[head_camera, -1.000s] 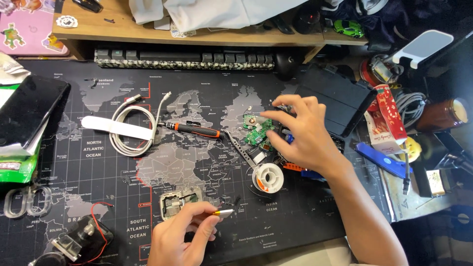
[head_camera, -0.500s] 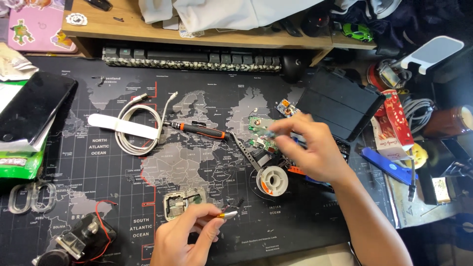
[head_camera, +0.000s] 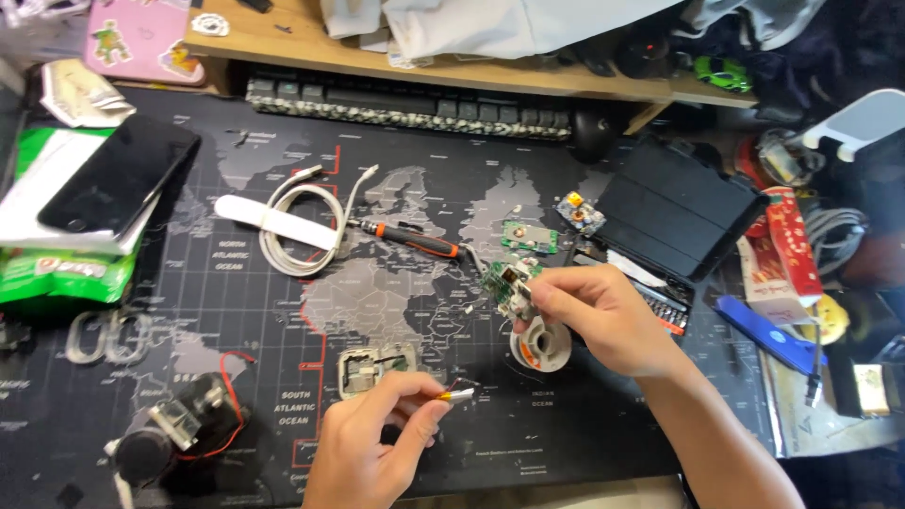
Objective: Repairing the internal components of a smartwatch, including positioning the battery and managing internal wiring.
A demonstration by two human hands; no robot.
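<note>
Head view, table (head_camera: pixel 236 302) covered by a dark world-map mat.

Right hand (head_camera: pixel 603 316) raised just above the mat, thumb and fingers pinched closed on a small green circuit board (head_camera: pixel 506 286); board tilted, its free end projecting up and to the left of the grip, long axis running roughly from upper left to lower right. Directly beneath the hand — a solder spool (head_camera: pixel 542 347) lying flat on the mat.

Left hand (head_camera: pixel 377 443) at the lower edge of the view, thumb and forefinger closed on a thin yellow-and-white component (head_camera: pixel 457 396); long axis close to horizontal, pale tip pointing right, toward the space below the board. Board up and to the right of this tip, near but clearly apart; of the two hands, left one the nearer to the small grey housing (head_camera: pixel 374 369) just above its knuckles.

Elsewhere on the mat: orange-and-black screwdriver (head_camera: pixel 415 238) pointing at the board from the left, a second green board (head_camera: pixel 529 236) above it, coiled white cable (head_camera: pixel 302 226), open black tool case (head_camera: pixel 679 212) to the right — none touched by either hand. Exact kind of the thin component too small to tell.
</note>
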